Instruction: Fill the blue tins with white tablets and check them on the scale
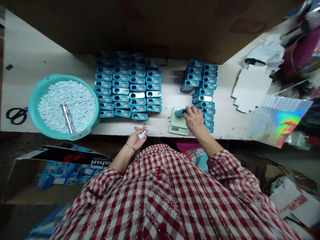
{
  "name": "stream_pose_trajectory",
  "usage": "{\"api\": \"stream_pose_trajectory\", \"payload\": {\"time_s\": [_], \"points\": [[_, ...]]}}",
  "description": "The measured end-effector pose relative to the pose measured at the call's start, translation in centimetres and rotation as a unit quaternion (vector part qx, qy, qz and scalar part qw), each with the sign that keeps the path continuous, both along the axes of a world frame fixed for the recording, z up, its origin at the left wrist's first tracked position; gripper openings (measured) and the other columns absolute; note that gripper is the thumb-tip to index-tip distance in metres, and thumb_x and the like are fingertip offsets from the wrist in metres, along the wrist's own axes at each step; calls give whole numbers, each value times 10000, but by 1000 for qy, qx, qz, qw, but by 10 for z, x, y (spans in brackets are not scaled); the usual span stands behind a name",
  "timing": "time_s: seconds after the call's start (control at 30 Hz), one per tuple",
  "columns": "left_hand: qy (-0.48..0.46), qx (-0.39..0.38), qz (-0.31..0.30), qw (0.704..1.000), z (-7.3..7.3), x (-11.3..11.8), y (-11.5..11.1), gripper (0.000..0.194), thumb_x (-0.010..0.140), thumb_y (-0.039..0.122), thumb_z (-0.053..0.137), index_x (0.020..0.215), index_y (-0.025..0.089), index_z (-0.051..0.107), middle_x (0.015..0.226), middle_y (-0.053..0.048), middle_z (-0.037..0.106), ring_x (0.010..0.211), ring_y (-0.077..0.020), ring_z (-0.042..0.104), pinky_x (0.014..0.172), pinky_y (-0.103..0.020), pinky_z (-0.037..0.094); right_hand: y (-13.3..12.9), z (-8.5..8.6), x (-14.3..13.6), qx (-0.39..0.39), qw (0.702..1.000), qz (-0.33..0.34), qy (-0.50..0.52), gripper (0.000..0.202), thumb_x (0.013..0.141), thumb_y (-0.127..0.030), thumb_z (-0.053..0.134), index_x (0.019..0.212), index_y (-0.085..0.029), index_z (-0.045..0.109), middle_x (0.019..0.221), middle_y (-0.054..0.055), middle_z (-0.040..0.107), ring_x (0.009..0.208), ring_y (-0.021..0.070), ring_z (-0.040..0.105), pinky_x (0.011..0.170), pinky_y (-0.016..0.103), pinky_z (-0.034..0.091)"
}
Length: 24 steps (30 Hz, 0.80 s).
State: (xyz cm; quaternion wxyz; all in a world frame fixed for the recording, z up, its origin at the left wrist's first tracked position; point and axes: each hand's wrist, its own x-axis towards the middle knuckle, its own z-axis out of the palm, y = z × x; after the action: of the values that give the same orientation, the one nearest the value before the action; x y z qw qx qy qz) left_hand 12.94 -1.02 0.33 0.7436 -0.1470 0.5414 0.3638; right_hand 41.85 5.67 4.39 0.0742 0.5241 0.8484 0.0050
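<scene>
My left hand (136, 139) is palm up at the table's front edge, cupped under a small heap of white tablets (142, 134). On the digital kitchen scale (175, 129) rests one blue tin (179, 113). The fingers of my right hand (194, 120) grip the end of that tin from the right; my fingertips partly hide it. To the left, a turquoise basin (35, 113) is full of white tablets like those in my palm, and a shiny metal cylinder (67, 118) lies on top of them.
Rows of blue tins (121, 98) stand left of the scale; two more rows (207, 91) stand to its right. A large cardboard box (150, 30) borders the back. Scissors (17, 115) lie far left, white cardboard (251, 88) and a holographic sheet (277, 118) at right.
</scene>
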Motion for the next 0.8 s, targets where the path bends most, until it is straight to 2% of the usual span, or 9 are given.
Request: {"api": "stream_pose_trajectory", "payload": {"time_s": [0.1, 0.17, 0.27, 0.33, 0.47, 0.6, 0.7, 0.8], "points": [[3, 11, -20, 1000, 2, 7, 5, 204, 808, 25, 443, 929, 81, 599, 710, -78, 644, 543, -86, 579, 430, -149, 434, -26, -1, -12, -37, 999, 1, 3, 243, 874, -123, 418, 872, -150, 660, 1099, 135, 584, 932, 257, 449, 740, 376, 337], [8, 19, -29, 999, 4, 9, 8, 200, 803, 28, 453, 923, 82, 604, 713, -80, 646, 549, -88, 582, 432, -151, 436, -34, -8, -10, -36, 998, -15, 42, 219, 875, -144, 448, 944, -156, 656, 1136, 129, 584, 948, 253, 464, 757, 373, 361], [14, 27, -33, 999, 5, 8, 9, 198, 806, 32, 452, 918, 76, 608, 721, -84, 647, 559, -90, 586, 436, -151, 437, -42, -17, 8, 4, 987, -54, 153, 246, 891, -232, 481, 1082, -162, 620, 1175, 121, 577, 1007, 247, 478, 812, 364, 404], [17, 25, -30, 999, 4, 6, 8, 204, 805, 33, 452, 923, 76, 612, 722, -84, 645, 564, -93, 588, 436, -152, 439, -45, -22, 23, 29, 973, -85, 215, 264, 908, -265, 461, 1094, -160, 617, 1108, 116, 604, 990, 234, 501, 824, 354, 428], [23, 4, -25, 999, 5, 7, 3, 205, 818, 32, 431, 907, 77, 611, 710, -84, 637, 559, -89, 586, 440, -147, 442, -46, -26, 32, 24, 968, -97, 228, 256, 919, -233, 431, 1039, -168, 648, 983, 99, 636, 894, 221, 531, 794, 348, 452], [21, 8, -28, 999, 8, 13, 1, 209, 837, 38, 409, 897, 71, 606, 700, -85, 638, 540, -86, 577, 433, -146, 435, -40, -28, 12, -20, 975, -63, 214, 255, 913, -177, 426, 1009, -176, 662, 936, 94, 641, 847, 203, 541, 779, 327, 457], [19, 15, -28, 999, 10, 16, 2, 205, 825, 40, 428, 911, 78, 610, 694, -80, 641, 535, -89, 576, 424, -150, 432, -35, -26, 1, -17, 963, -68, 261, 252, 920, -190, 423, 1033, -188, 649, 976, 86, 638, 890, 181, 567, 779, 288, 468], [12, 20, -30, 999, 12, 18, 2, 209, 816, 40, 442, 927, 80, 615, 700, -77, 647, 551, -93, 588, 445, -154, 450, -34, -19, 7, 14, 939, -93, 330, 250, 929, -209, 414, 1018, -191, 647, 962, 78, 646, 904, 165, 594, 780, 273, 485]]}}
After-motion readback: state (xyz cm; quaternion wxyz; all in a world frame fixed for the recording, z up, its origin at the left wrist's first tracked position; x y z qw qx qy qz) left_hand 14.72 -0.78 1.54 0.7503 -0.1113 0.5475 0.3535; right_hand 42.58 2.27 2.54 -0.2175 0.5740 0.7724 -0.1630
